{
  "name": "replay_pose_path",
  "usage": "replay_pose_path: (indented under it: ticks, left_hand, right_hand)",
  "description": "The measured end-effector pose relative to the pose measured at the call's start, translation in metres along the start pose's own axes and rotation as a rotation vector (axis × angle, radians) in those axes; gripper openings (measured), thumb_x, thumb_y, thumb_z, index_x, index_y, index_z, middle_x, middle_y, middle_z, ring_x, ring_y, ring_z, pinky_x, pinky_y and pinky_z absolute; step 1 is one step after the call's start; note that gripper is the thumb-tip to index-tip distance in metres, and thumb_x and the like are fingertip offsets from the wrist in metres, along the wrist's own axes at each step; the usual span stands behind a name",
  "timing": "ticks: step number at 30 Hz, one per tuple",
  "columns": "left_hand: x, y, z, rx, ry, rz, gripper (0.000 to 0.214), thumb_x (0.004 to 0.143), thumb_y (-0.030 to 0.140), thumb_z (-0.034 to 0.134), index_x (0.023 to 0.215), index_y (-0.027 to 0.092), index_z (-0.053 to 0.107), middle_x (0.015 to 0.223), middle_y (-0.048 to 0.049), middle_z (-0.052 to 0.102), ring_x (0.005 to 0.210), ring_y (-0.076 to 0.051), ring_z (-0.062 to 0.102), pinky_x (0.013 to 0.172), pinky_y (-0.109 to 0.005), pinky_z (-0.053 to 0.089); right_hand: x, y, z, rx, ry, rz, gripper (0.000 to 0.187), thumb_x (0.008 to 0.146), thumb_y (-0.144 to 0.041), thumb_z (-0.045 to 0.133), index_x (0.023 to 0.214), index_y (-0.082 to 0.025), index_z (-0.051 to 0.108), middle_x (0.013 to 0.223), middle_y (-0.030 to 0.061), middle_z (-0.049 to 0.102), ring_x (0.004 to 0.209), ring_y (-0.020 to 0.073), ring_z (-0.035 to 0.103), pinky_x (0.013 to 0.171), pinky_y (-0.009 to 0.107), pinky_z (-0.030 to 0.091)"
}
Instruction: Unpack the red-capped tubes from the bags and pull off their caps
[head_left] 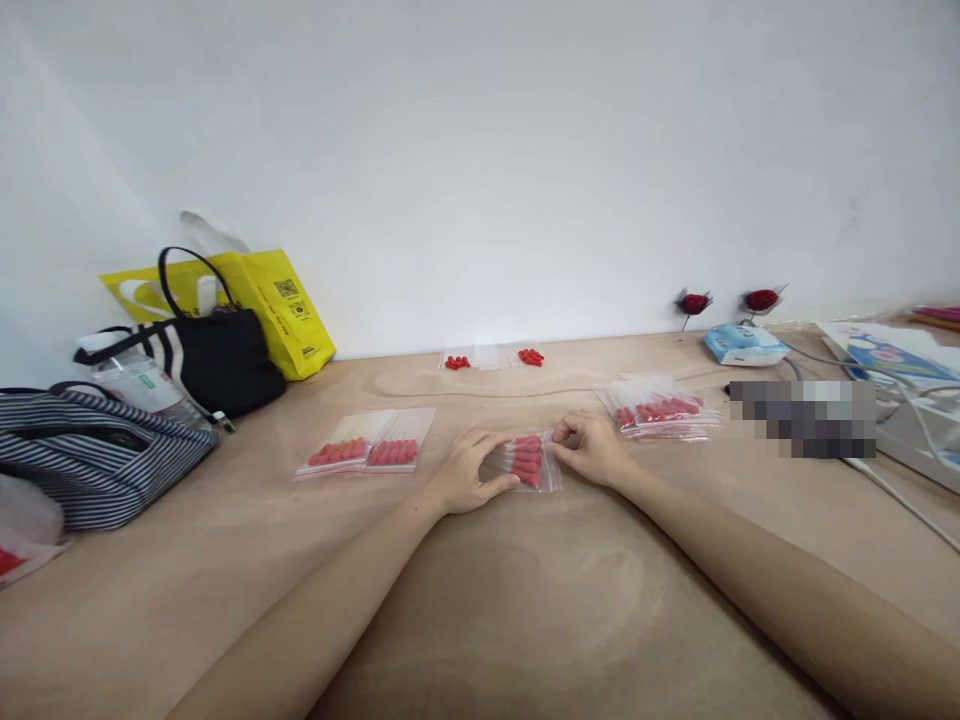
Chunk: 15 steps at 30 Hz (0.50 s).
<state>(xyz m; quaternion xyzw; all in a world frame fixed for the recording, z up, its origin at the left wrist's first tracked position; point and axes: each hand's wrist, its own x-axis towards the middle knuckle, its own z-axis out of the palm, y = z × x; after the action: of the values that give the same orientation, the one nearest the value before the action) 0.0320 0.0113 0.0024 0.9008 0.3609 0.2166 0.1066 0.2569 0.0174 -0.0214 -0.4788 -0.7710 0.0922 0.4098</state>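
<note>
A small clear zip bag [529, 462] filled with red capsule-shaped pieces lies on the wooden table [525, 600] between my hands. My left hand [466, 472] pinches its left end with curled fingers. My right hand [592, 448] pinches its right edge, fingers closed. Two filled bags [369, 443] lie to the left. A pile of filled bags [660, 408] sits to the right. Loose red pieces [531, 356] and empty clear bags [487, 356] rest near the wall.
A striped bag [97, 455], a black handbag [217, 360] and a yellow bag [281, 310] stand at the left. At the right are a blue-white tissue pack [744, 344], two red roses [761, 299], papers [885, 355] and white cables [900, 495].
</note>
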Motion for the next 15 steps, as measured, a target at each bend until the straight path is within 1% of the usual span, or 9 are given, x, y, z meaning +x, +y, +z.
replay_pose_path:
  ticks: [2,4,8,11,13,15]
  left_hand:
    - [0.0,0.0,0.001,-0.034,0.016,-0.001,0.039,0.077,0.039,0.054,0.11,0.019,0.052,0.101,-0.0068,0.056,0.093,-0.019,0.053,0.084,-0.034,0.043]
    - [0.0,-0.001,0.003,-0.038,0.04,-0.007,0.035,0.078,0.038,0.053,0.107,0.018,0.055,0.094,-0.0062,0.055,0.087,-0.018,0.054,0.079,-0.032,0.044]
    - [0.0,-0.004,0.006,-0.01,0.079,-0.038,0.032,0.079,0.038,0.053,0.104,0.017,0.056,0.089,-0.0049,0.053,0.082,-0.017,0.053,0.075,-0.031,0.044]
    - [0.0,-0.004,0.007,-0.002,0.089,-0.05,0.031,0.079,0.037,0.052,0.103,0.018,0.056,0.089,-0.0047,0.053,0.082,-0.017,0.053,0.075,-0.031,0.044]
    - [0.0,-0.004,0.007,-0.004,0.094,-0.049,0.031,0.079,0.038,0.052,0.102,0.017,0.057,0.089,-0.0047,0.053,0.083,-0.017,0.053,0.076,-0.031,0.043]
    - [0.0,-0.004,0.006,-0.008,0.094,-0.046,0.03,0.079,0.038,0.052,0.101,0.017,0.057,0.089,-0.0046,0.053,0.083,-0.017,0.053,0.076,-0.03,0.043]
  right_hand:
    - [-0.001,-0.005,-0.002,0.056,-0.085,-0.001,0.019,0.07,-0.025,0.058,0.054,-0.018,0.052,0.059,-0.0001,0.057,0.061,0.0128,0.05,0.064,0.027,0.038]
    - [-0.001,-0.01,-0.003,0.114,-0.156,-0.027,0.021,0.074,-0.026,0.055,0.055,-0.018,0.057,0.058,-0.0004,0.057,0.061,0.0124,0.05,0.065,0.027,0.037]
    - [-0.002,-0.012,-0.002,0.22,-0.274,-0.071,0.016,0.077,-0.028,0.053,0.075,-0.019,0.066,0.064,-0.0002,0.057,0.064,0.0124,0.049,0.063,0.025,0.037]
    - [-0.002,-0.011,-0.001,0.241,-0.305,-0.056,0.02,0.073,-0.033,0.059,0.086,-0.02,0.066,0.067,-0.0001,0.055,0.064,0.0123,0.047,0.059,0.024,0.036]
    - [-0.002,-0.013,-0.001,0.25,-0.304,-0.054,0.025,0.067,-0.035,0.065,0.086,-0.02,0.066,0.072,0.0005,0.055,0.068,0.0127,0.048,0.061,0.024,0.037]
    - [-0.002,-0.018,-0.002,0.254,-0.296,-0.042,0.027,0.061,-0.035,0.07,0.083,-0.02,0.066,0.078,0.001,0.056,0.07,0.0129,0.049,0.063,0.024,0.038]
